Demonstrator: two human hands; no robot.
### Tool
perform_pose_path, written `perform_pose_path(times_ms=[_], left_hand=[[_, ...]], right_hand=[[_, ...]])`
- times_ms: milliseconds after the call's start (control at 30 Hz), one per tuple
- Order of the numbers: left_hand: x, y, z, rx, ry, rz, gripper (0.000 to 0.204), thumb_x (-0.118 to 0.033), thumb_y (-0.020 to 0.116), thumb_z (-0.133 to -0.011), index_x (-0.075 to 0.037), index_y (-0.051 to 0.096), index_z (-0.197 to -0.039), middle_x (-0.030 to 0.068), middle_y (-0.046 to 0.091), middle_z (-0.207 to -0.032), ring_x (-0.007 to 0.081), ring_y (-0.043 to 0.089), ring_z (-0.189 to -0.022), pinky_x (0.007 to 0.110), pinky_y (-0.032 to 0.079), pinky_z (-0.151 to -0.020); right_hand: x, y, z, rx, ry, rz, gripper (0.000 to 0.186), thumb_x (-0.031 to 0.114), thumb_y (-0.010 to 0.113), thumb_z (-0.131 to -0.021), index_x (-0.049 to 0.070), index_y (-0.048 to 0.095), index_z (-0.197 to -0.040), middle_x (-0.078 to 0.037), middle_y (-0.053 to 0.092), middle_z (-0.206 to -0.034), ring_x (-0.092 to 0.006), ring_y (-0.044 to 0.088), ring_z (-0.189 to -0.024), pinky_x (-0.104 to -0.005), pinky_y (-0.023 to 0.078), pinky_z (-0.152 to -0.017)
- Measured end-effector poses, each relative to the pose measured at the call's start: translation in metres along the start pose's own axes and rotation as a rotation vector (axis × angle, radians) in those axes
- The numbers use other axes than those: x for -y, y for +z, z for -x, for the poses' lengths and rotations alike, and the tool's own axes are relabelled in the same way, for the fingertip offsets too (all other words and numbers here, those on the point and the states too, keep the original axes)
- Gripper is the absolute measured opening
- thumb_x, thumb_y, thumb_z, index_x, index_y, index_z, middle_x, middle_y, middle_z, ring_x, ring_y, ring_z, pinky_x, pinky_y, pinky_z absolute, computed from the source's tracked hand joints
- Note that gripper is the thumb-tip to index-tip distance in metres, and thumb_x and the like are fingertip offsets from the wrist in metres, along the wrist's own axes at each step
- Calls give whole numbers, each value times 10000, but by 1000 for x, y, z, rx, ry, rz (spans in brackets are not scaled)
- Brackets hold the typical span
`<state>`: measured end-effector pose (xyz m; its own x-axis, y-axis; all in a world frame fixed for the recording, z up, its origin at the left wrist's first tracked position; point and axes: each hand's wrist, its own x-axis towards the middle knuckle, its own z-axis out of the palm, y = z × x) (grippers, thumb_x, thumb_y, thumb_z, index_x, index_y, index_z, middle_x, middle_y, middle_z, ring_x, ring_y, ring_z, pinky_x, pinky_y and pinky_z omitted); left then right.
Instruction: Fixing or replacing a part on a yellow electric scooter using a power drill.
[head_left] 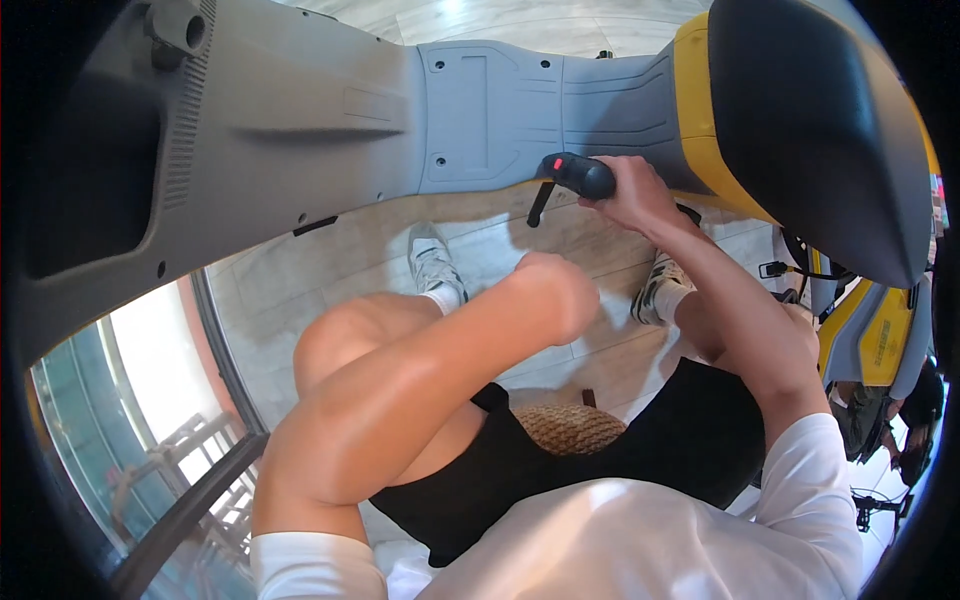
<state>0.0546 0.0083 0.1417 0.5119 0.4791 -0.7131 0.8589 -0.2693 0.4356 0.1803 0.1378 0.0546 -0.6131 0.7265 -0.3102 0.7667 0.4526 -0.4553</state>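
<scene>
My right hand (pixel 637 195) is closed round a black power tool (pixel 583 177), rounded at one end and marked with a small red patch. The tool's other end points left, by the lower edge of a grey scooter footboard (pixel 487 120); its tip cannot be made out. Screws or screw holes dot the footboard's corners. Over my knees my left hand (pixel 560 297) is curled into a fist, apart from the scooter. Its fingers are turned away, so anything inside them is hidden.
The scooter's grey front panel (pixel 300 120) stretches left; its black seat (pixel 815 130) with yellow trim rises right. A dark stand-like bar (pixel 540 205) juts below the footboard. I sit on a woven stool (pixel 570 428). Another yellow-and-grey vehicle (pixel 870 330) stands right, a dark-framed window (pixel 190 490) left.
</scene>
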Motion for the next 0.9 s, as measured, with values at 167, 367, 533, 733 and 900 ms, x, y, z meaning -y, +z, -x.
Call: perform_pose_path(times_ms=[167,367,533,733,900], left_hand=[[3,-3,0,0,5,20,225,-1,628,-669,16,721,-872,209,693,-953,350,680,-916,421,562,-728],[2,-7,4,2,35,20,232,-15,642,-679,6,730,-893,196,698,-945,339,684,-912,413,560,-723],[1,-3,7,-21,58,24,217,-25,645,-684,-2,732,-882,182,704,-928,334,686,-899,402,559,-710],[-5,4,3,-118,45,31,176,-42,622,-710,-11,732,-844,163,707,-891,319,689,-867,402,559,-686],[-1,4,3,-64,50,32,172,-44,614,-723,-15,730,-846,156,708,-870,315,691,-849,408,559,-674]], right_hand=[[-16,15,2,-173,-72,151,598,296,823,-678,47,603,-1175,-224,671,-971,-406,631,-944,-456,505,-820],[-18,18,3,-206,-13,189,659,239,791,-682,33,543,-1257,-229,662,-1009,-401,634,-945,-456,510,-835],[-17,17,6,-223,-43,157,630,218,781,-678,27,554,-1233,-226,660,-1013,-410,630,-933,-453,511,-827],[-31,9,-16,178,94,-183,450,194,760,-724,55,614,-1127,-144,655,-787,-278,641,-725,-391,499,-664],[-17,12,-19,374,228,-408,268,116,734,-762,50,588,-976,-8,523,-656,-109,530,-583,-283,431,-527]])
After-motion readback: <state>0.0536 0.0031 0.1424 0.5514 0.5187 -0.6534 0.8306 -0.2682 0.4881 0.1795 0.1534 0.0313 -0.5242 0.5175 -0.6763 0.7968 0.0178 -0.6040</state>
